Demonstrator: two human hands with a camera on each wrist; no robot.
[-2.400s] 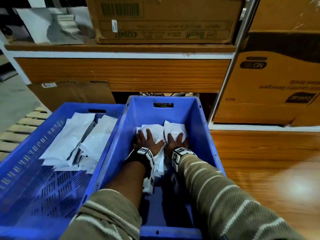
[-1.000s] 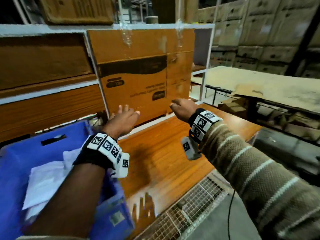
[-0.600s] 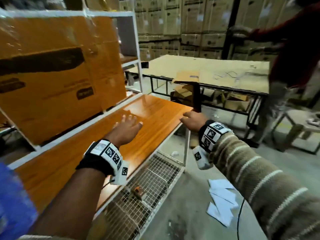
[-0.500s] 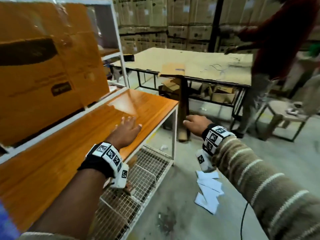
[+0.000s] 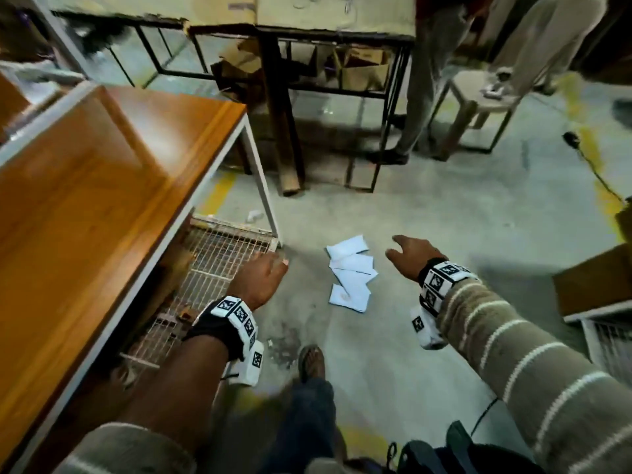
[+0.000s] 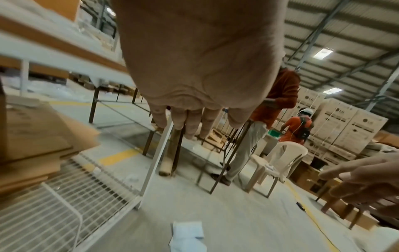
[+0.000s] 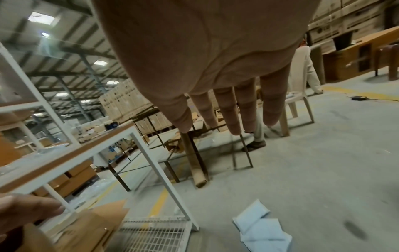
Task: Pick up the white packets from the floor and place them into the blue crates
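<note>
Several white packets [image 5: 350,270] lie overlapping in a small pile on the grey concrete floor, also seen low in the left wrist view as white packets [image 6: 187,233] and in the right wrist view as white packets [image 7: 261,228]. My left hand [image 5: 261,277] hovers above the floor to the left of the pile, fingers relaxed, holding nothing. My right hand [image 5: 408,254] hovers to the right of the pile, fingers straight and empty. Both are well above the packets. The blue crates are out of view.
A wooden-topped white-framed rack [image 5: 102,186] with a wire mesh shelf [image 5: 219,258] stands at the left. A dark metal table [image 5: 307,97] is beyond the packets. A person's legs [image 5: 424,97] and a plastic chair [image 5: 478,97] stand farther back. A wooden shelf corner [image 5: 595,282] juts in at right.
I have turned from the blue crates to the right and down toward the floor. Both empty hands have lowered to either side of the packet pile, which now lies between them.
</note>
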